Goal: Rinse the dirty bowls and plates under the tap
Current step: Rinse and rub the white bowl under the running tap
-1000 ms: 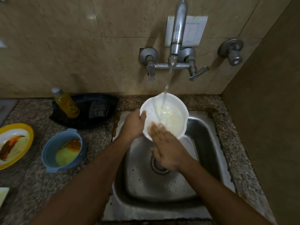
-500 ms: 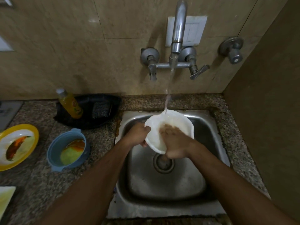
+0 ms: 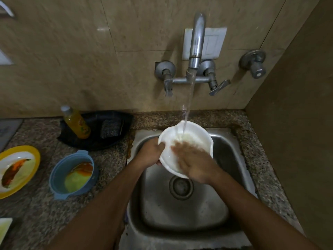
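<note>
White bowl (image 3: 187,139) held over the steel sink (image 3: 232,159), tilted toward the tap (image 3: 197,38) so the stream lands inside and runs off. Left hand (image 3: 150,155) closed on the bowl's left rim, steadying it. Right hand (image 3: 193,164) flat and open inside the bowl, holding nothing, apparently rubbing; fingers blurred. Waiting on the table (image 3: 108,170): blue bowl (image 3: 59,170) and yellow-rimmed plate (image 3: 35,154), both smeared. Plate cut off at the left edge; bowl's near rim hidden behind the right hand.
</note>
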### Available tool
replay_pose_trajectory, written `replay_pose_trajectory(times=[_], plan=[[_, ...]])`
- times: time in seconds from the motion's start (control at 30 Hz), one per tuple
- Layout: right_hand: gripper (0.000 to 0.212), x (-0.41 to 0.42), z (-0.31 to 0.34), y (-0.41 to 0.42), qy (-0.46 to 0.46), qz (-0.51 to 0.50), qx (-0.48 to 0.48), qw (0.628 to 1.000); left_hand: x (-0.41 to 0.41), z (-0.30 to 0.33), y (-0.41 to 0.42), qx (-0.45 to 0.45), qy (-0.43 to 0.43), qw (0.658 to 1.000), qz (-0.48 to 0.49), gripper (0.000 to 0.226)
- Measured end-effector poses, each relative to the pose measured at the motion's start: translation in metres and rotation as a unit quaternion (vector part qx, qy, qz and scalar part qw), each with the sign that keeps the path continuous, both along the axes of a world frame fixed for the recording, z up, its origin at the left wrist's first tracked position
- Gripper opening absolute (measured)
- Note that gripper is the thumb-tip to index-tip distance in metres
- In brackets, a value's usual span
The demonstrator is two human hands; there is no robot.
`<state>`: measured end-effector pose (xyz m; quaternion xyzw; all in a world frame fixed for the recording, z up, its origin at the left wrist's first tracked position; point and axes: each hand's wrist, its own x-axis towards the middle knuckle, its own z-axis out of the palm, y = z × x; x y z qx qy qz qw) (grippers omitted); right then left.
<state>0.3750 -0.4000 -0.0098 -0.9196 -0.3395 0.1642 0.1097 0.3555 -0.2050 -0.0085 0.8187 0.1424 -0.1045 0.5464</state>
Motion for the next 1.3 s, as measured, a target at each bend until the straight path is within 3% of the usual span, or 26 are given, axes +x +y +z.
replay_pose_trajectory(times=[0.1, 0.2, 0.27, 0.33, 0.4, 0.57, 0.67, 0.73, 0.83, 0.97, 1.03, 1.2, 1.3], plan=[[0.068, 0.009, -0.002, -0.007, -0.008, -0.082, -0.033, 0.996, 0.001, 0.001, -0.005, 0.019, -0.001, 1.0, -0.02, 0.024], [0.049, -0.003, 0.008, 0.0, 0.038, -0.021, 0.095, 0.995, 0.002, -0.001, -0.005, 0.05, -0.044, 0.998, -0.009, 0.025], [0.043, -0.007, 0.01, -0.015, -0.08, -0.059, 0.174, 0.98, 0.001, 0.0, 0.001, 0.141, -0.102, 0.985, -0.015, 0.031], [0.04, -0.004, 0.005, -0.036, -0.151, -0.208, 0.233, 0.938, 0.001, 0.005, 0.005, 0.257, -0.147, 0.955, -0.021, 0.033], [0.038, -0.002, 0.002, -0.043, -0.141, -0.301, 0.241, 0.912, 0.003, 0.013, 0.005, 0.363, -0.18, 0.913, -0.039, 0.029], [0.025, 0.0, -0.002, -0.029, -0.118, -0.297, 0.254, 0.913, -0.007, 0.024, 0.007, 0.535, -0.248, 0.798, -0.128, 0.027], [0.022, -0.004, -0.003, -0.025, -0.121, -0.294, 0.246, 0.916, -0.013, 0.019, 0.011, 0.562, -0.277, 0.77, -0.118, 0.035], [0.018, -0.008, -0.005, -0.021, -0.116, -0.287, 0.228, 0.923, -0.016, 0.022, 0.009, 0.535, -0.267, 0.796, -0.091, 0.028], [0.023, -0.013, -0.002, -0.012, -0.098, -0.254, 0.207, 0.94, -0.009, 0.021, 0.005, 0.432, -0.177, 0.884, -0.006, 0.025], [0.06, -0.008, -0.005, 0.012, -0.083, -0.15, 0.067, 0.983, -0.001, 0.004, -0.001, 0.215, -0.093, 0.972, 0.033, 0.038], [0.07, -0.004, -0.004, 0.033, -0.055, -0.119, 0.042, 0.991, 0.003, -0.002, -0.009, 0.144, -0.056, 0.988, 0.01, 0.035], [0.067, -0.019, 0.005, 0.029, 0.001, 0.054, 0.034, 0.998, 0.018, -0.005, -0.004, 0.095, -0.023, 0.994, 0.04, 0.042], [0.069, -0.01, 0.003, 0.002, -0.043, 0.006, -0.028, 0.999, 0.017, -0.004, -0.009, 0.092, -0.029, 0.995, 0.018, 0.041]])
